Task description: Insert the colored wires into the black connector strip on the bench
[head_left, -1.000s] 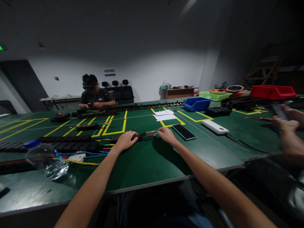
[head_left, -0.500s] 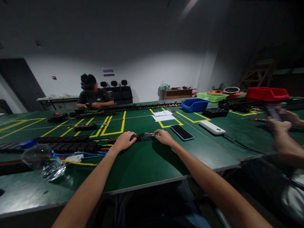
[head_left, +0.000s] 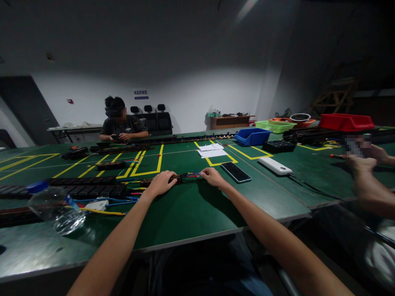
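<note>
On the green table, my left hand (head_left: 161, 183) lies over a long dark strip-shaped assembly (head_left: 179, 179), its fingers curled around the near and far sides. Thin coloured wires (head_left: 192, 175), red, blue and yellow among them, come out of the strip's right end. My right hand (head_left: 212, 177) pinches the tips of these wires between thumb and forefinger. Which wires sit in the pinch is too small to make out. To the left of my left hand, the strip joins more coloured leads and black ribbed modules (head_left: 89, 190).
A clear bottle (head_left: 57, 209) with a blue cap stands at left, by thick blue and yellow cables. A phone (head_left: 236, 172) and a white power bank (head_left: 275, 166) lie right. Farther back are papers (head_left: 211, 151) and a blue bin (head_left: 252, 136). Co-workers sit opposite and at right.
The wires between my hands look more spread apart than before. My right hand has barely shifted, and my left hand stays in place on the strip.
</note>
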{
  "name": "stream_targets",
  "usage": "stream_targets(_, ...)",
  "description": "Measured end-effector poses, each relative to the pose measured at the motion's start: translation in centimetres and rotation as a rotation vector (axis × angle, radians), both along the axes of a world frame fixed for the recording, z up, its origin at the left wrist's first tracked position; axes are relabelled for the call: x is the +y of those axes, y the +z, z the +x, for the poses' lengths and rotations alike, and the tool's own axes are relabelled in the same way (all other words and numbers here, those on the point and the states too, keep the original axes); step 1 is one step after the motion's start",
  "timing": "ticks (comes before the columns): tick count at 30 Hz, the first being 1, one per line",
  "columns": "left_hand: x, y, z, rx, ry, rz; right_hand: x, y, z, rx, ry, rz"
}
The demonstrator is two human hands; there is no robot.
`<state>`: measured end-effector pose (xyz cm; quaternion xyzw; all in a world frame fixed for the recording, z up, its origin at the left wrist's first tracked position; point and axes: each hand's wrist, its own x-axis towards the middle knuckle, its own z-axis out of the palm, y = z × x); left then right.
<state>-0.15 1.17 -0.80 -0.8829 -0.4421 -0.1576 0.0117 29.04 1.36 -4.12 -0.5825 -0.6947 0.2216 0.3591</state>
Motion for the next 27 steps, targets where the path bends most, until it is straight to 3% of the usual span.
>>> stream_targets(11,-0.02,0.00,0.19,0.006,0.001,0.004,0.16,-0.46,-0.42,-0.059,-0.064,-0.009)
stream_targets(15,0.05,-0.04,0.19,0.010,0.010,0.005,0.09,-0.29,-0.32,-0.012,-0.086,0.001)
stream_targets(22,-0.02,0.04,0.23,-0.001,0.006,-0.002,0.00,-0.18,-0.17,0.175,0.000,-0.105)
stream_targets(27,-0.03,-0.02,0.17,-0.009,0.005,0.001,0.08,-0.19,-0.22,0.217,-0.040,-0.120)
